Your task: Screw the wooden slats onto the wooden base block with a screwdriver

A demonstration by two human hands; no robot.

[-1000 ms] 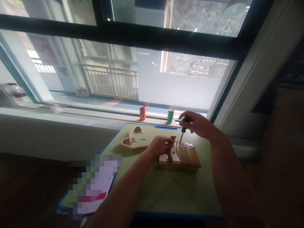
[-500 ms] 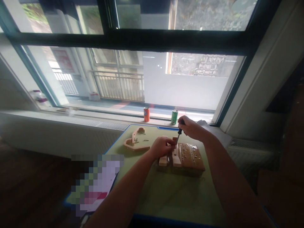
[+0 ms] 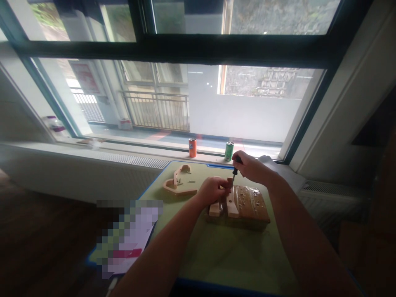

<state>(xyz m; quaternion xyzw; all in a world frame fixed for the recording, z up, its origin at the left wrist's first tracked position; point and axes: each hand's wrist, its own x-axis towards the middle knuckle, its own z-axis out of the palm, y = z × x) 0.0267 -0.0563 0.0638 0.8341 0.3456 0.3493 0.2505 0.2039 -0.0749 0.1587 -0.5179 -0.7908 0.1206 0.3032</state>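
Note:
My right hand (image 3: 248, 168) grips the black handle of a screwdriver (image 3: 235, 171), its shaft pointing down and slightly left. The tip meets the upper part of a pale wooden strip (image 3: 232, 207) with a dark hole in it. Beside the tip, my left hand (image 3: 213, 190) has its fingers closed against this strip; any screw between them is too small to make out. A second pale strip (image 3: 214, 209) lies partly under my left hand. Both strips rest on a brown wooden block (image 3: 254, 205) with rows of holes and a shiny, plastic-like cover.
Left of my hands lie a bent pale wooden part (image 3: 177, 189) and several small screws (image 3: 180, 181) on the green tabletop (image 3: 222, 255). An orange can (image 3: 192, 148) and a green can (image 3: 229, 151) stand on the windowsill. White paper (image 3: 139, 231) lies at the left, partly pixelated.
The whole view has shifted slightly, with the table items a little further right. Both hands keep their places at the strip, and the screwdriver stays nearly the same, slightly more upright.

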